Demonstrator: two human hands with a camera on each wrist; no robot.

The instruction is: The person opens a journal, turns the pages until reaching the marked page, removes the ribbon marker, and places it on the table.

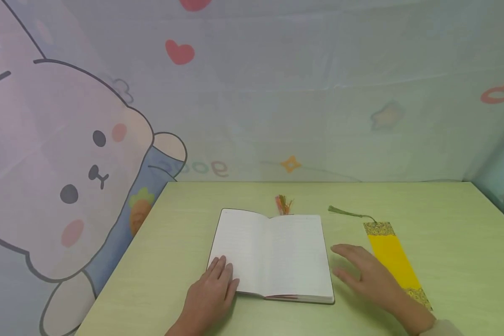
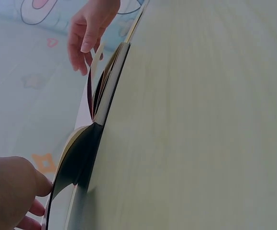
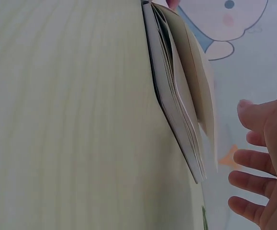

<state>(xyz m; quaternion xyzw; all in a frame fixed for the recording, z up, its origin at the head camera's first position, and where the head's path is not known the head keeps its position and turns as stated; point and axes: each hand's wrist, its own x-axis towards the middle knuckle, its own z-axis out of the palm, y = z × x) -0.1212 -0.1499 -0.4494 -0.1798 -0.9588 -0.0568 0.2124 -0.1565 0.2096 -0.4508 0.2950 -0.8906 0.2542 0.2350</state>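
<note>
An open notebook (image 1: 291,256) with two blank-looking pages lies on the table. My left hand (image 1: 210,291) rests its fairly straight fingers on the lower left corner of the left page; in the left wrist view the thumb is at the cover's edge. My right hand (image 1: 369,275) hovers off the notebook's right edge, fingers loosely bent and nothing between them. Right-hand leaves stand a little raised in the right wrist view. A yellow bookmark (image 1: 392,259) with patterned ends and a green tassel (image 1: 344,212) lies to the right, partly hidden behind my right hand.
An orange and green tassel (image 1: 283,205) sticks out past the notebook's top edge. The light green table (image 1: 458,233) ends at a printed cloth backdrop (image 1: 277,116) with a cartoon rabbit at the left.
</note>
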